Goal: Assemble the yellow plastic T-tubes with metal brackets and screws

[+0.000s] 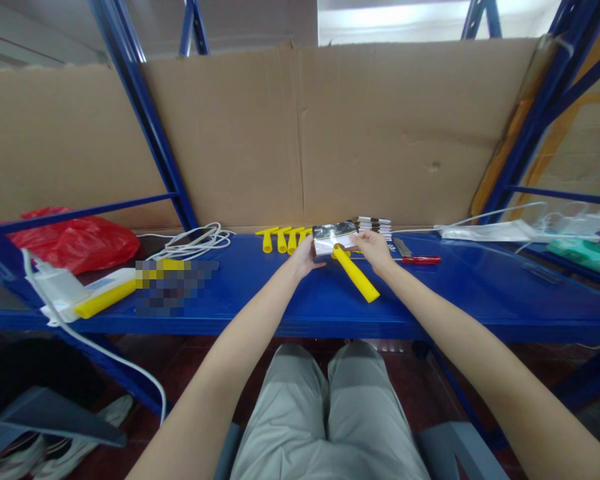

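A small black-and-white packet (pixel 334 238) with a shiny face is held between my two hands above the blue shelf. My left hand (pixel 306 259) is closed on its left edge. At its right edge, the fingers of my right hand (pixel 371 247) pinch the packet. A yellow handle (pixel 356 275) sticks out from below the packet toward me; whether it is joined to the packet I cannot tell. Several yellow T-shaped tools (pixel 282 239) stand in a row behind my left hand. Just beyond my right hand is a stack of similar packets (pixel 374 225).
On the blue shelf (pixel 460 293), a red-handled tool (pixel 421 260) lies right of my right hand. Coiled white cable (pixel 200 241), a red plastic bag (pixel 80 240) and a yellow bar (pixel 107 297) are at left. Cardboard (pixel 300 133) walls off the back; blue posts (pixel 145 120) stand at the sides.
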